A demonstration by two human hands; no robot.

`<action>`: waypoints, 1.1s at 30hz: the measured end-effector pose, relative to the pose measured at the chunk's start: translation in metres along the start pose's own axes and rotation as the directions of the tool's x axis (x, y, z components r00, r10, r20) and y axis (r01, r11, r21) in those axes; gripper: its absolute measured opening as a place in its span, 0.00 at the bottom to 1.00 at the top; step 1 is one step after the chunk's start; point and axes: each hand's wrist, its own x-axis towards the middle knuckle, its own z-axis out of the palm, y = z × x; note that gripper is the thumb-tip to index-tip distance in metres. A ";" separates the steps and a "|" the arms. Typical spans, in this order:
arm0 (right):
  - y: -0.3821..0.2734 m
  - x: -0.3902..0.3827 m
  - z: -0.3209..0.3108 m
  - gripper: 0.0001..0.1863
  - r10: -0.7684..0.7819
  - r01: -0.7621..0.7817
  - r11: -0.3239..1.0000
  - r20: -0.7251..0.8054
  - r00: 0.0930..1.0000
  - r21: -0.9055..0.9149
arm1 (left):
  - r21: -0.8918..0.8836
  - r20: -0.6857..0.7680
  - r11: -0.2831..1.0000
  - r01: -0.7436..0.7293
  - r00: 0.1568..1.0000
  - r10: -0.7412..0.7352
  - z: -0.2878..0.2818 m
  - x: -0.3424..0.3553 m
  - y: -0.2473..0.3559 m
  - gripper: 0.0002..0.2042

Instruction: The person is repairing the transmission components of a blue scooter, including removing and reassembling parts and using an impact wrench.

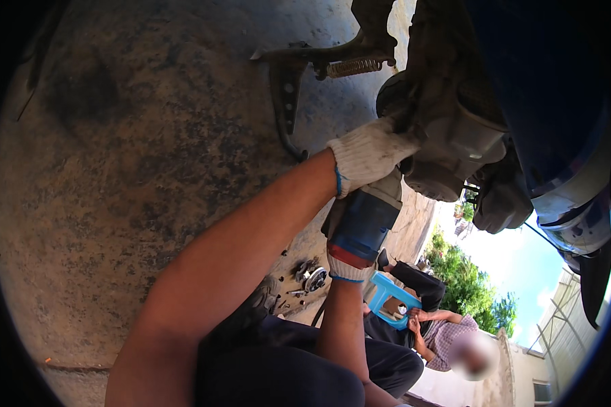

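My left hand [375,150], in a pale knitted work glove, reaches up against the dark engine [448,139] of a motorcycle. Its fingers are closed at the engine's edge; what they pinch is hidden. Just below, my right hand [346,267], also gloved, grips a power tool [364,224] with a dark blue body and a red band at its rear. The tool points toward the engine, its front end partly covered by my left hand. Beside my left wrist stands the motorcycle's metal stand [288,102], with a coil spring [354,66] near it.
Loose metal parts [312,277] lie on the stained concrete floor [129,183] beside my shoe [261,295]. Across from me another person [448,339] sits holding a light blue plastic stool [389,298]. Blue bodywork [543,88] hangs over the engine's right side.
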 end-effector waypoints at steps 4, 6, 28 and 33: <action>-0.025 0.016 -0.014 0.32 0.020 -0.020 0.993 0.001 1.000 0.113 | -0.556 0.470 0.371 0.744 0.649 -0.598 -0.012 0.011 0.017 0.17; -0.037 0.026 -0.023 0.32 0.028 -0.028 0.986 0.000 1.000 0.164 | -0.343 0.222 0.880 0.329 0.938 -0.265 -0.013 0.004 0.010 0.16; -0.036 0.040 -0.049 0.29 0.068 -0.070 0.973 0.014 0.998 0.218 | -0.679 0.419 0.378 0.629 0.756 -0.504 -0.026 -0.003 0.033 0.28; -0.034 0.030 -0.050 0.28 0.093 -0.105 0.985 0.093 0.991 0.137 | -0.740 0.319 0.399 0.542 0.804 -0.501 -0.013 -0.015 0.030 0.23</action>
